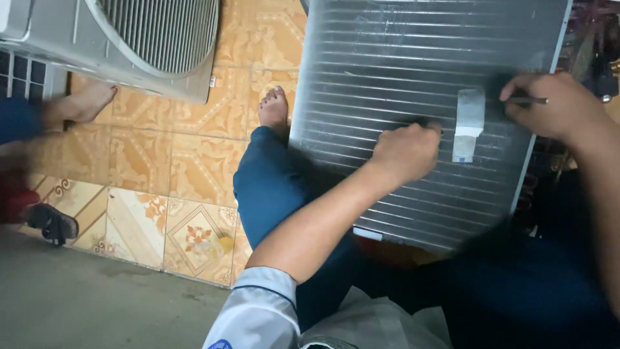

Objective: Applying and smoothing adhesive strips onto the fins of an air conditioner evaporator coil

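Resting on the person's lap, the ribbed grey metal finned panel (413, 71) is steadied by the clenched left hand (405, 152) while the right hand (555, 106) grasps a thin dark tool (528, 100) beside the panel's white tag (468, 123), seemingly working the fins.

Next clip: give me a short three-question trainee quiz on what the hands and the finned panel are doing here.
1. True or false: the left hand rests as a closed fist on the finned metal panel.
2. What does the right hand hold? A) a thin dark tool B) a paint roller C) a hammer
3. Which lies between the two hands on the panel: the pale rectangular patch or the fan grille housing?

Key
1. True: its knuckles sit on the fins.
2. A: the thin dark tool pokes out from the fingers.
3. The pale rectangular patch; the housing stands apart on the tiled floor.
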